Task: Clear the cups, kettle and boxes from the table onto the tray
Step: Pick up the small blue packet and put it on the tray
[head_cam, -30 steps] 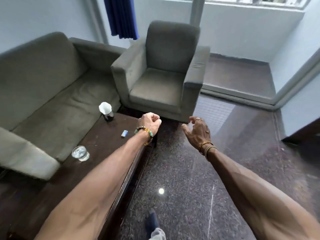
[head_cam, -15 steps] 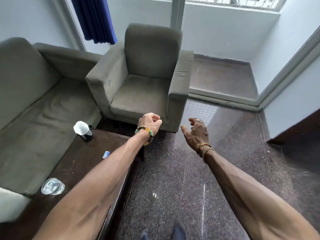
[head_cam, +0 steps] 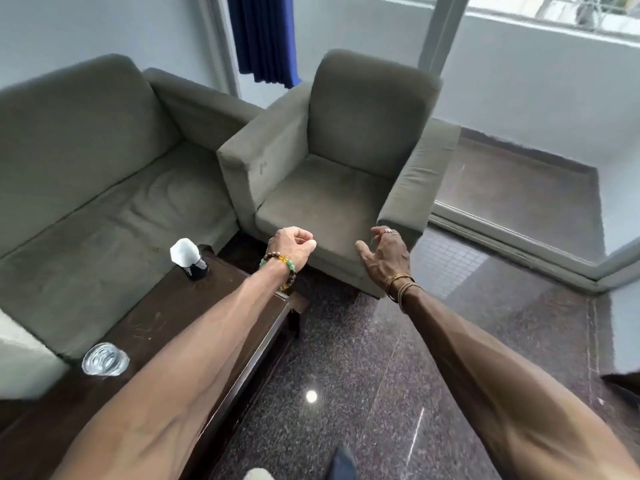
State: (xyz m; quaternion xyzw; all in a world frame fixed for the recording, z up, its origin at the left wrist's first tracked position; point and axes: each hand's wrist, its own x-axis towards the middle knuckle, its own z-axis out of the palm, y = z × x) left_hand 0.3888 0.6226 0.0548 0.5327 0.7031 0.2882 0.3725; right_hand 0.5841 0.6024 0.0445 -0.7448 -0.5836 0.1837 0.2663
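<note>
Head view, looking forward and down; both bare forearms reach out ahead. Left hand (head_cam: 292,245) is raised past the far right corner of the dark brown wooden desk (head_cam: 166,317), fingers curled into a fist, thumb tip against the forefinger, nothing in it. Brown, amber and green beaded bracelet (head_cam: 282,268) on that wrist. Right hand (head_cam: 384,258) is level with it and apart from it, above the floor in front of the armchair. Its thumb is spread to the side and its fingers loosely bent, holding nothing. Thin gold-brown wrist bands (head_cam: 401,285) and a ring (head_cam: 387,231) on that hand. Task things on the desk: a clear round glass cup (head_cam: 104,359) upright near the desk's left edge, beside the sofa, well apart from both hands. A dark cup with a white paper-like top (head_cam: 187,252) stands at the desk's far end, left of the left hand, untouched. Contents of either cup: cannot tell. Left forearm crosses the desk's right side and hides part of the top. Grey-green fabric sofa (head_cam: 104,202) runs along the desk's left side. Matching grey-green armchair (head_cam: 329,188) stands beyond the far end. Blue curtain (head_cam: 263,39) hangs behind. Speckled dark polished stone floor (head_cam: 346,358) lies right of the desk.
</note>
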